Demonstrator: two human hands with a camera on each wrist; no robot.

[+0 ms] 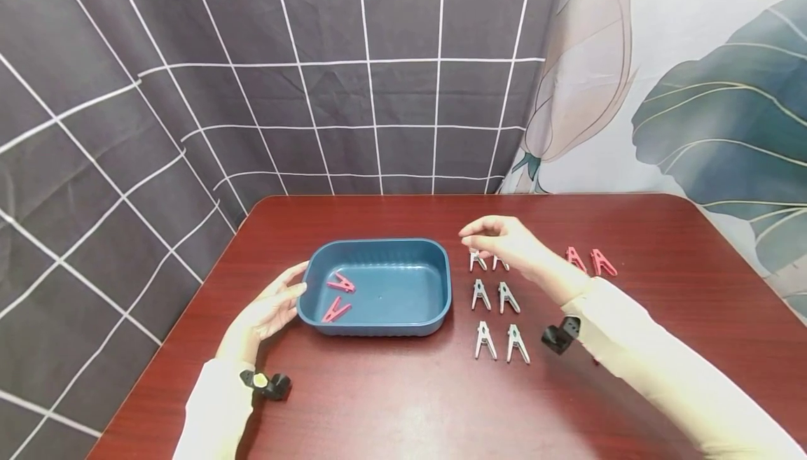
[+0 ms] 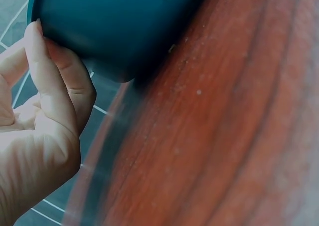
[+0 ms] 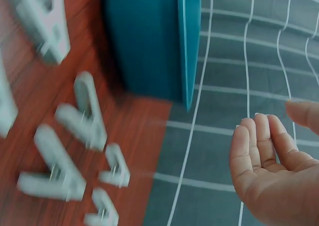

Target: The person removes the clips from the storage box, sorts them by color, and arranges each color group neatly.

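My left hand (image 1: 275, 304) grips the left end of a blue plastic basin (image 1: 378, 329), with the thumb at the rim and fingers against the outer wall. Inside the basin, toward its left, lie two red clothespins, one farther back (image 1: 342, 282) and one nearer (image 1: 336, 309). My right hand (image 1: 502, 239) hovers to the right of the basin, fingers loosely bent and holding nothing. In the right wrist view that palm (image 3: 274, 186) shows bare, thumb apart from the fingers. Below it, pale grey clothespins (image 1: 480, 294) stand in two columns; the hand partly covers the farthest pair.
Two more red clothespins (image 1: 602, 262) lie right of my right forearm, partly behind it. A small red bit (image 1: 595, 360) peeks out under the sleeve. The dark red table (image 1: 391, 397) ends at a grey checked curtain (image 1: 328, 96) and a floral cloth (image 1: 693, 96).
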